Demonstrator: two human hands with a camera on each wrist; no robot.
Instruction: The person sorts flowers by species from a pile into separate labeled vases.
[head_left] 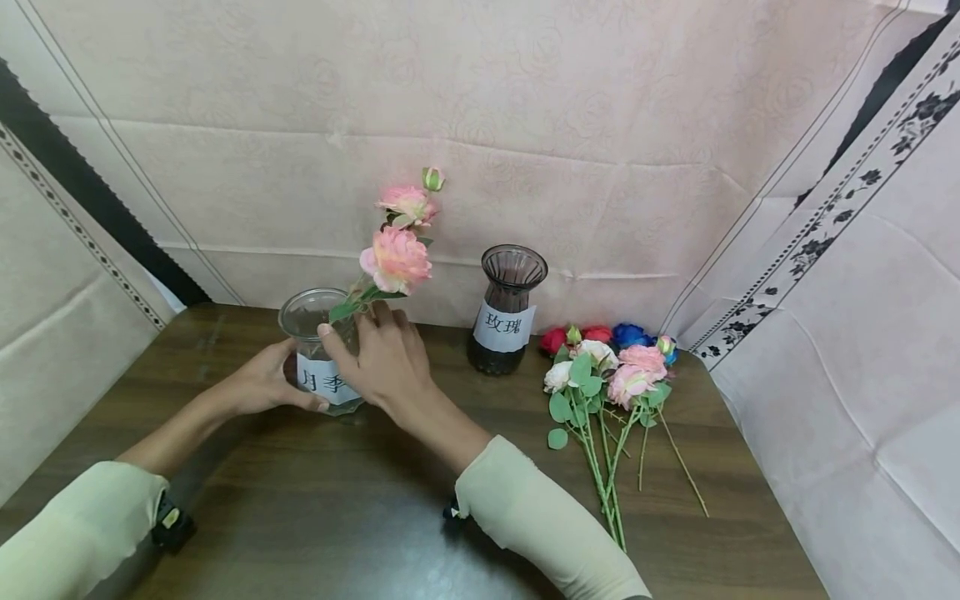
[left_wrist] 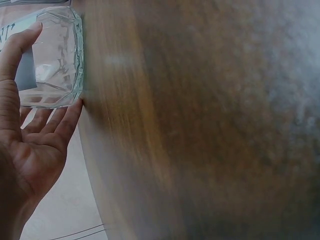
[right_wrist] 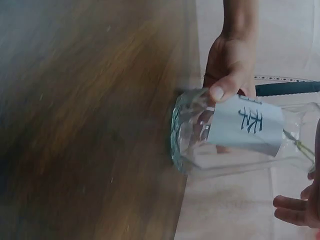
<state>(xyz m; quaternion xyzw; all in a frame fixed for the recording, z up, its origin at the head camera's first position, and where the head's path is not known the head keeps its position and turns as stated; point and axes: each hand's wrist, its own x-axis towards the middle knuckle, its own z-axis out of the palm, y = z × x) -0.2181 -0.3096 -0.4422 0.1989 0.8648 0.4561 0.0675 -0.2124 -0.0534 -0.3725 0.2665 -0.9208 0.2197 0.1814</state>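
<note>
A clear glass vase [head_left: 306,312] with a white paper label stands on the left part of the table. My left hand [head_left: 258,379] grips its lower side, thumb over the label and fingers around the back. At the vase's mouth, my right hand [head_left: 393,354] holds the stem of a pink rose [head_left: 397,260] with two blooms and a bud. The blooms rise above the rim, leaning right. Inside the vase neck, the green stem [right_wrist: 298,144] shows in the right wrist view, where most of the right hand is cut off. Its exact finger contact is partly hidden.
A dark glass vase [head_left: 513,271] with a white label stands near the back edge. To its right lies a pile of flowers: red [head_left: 553,340], blue [head_left: 630,335], white [head_left: 558,377] and pink [head_left: 632,383], stems toward the front. Patterned cloth [head_left: 600,125] hangs behind the table.
</note>
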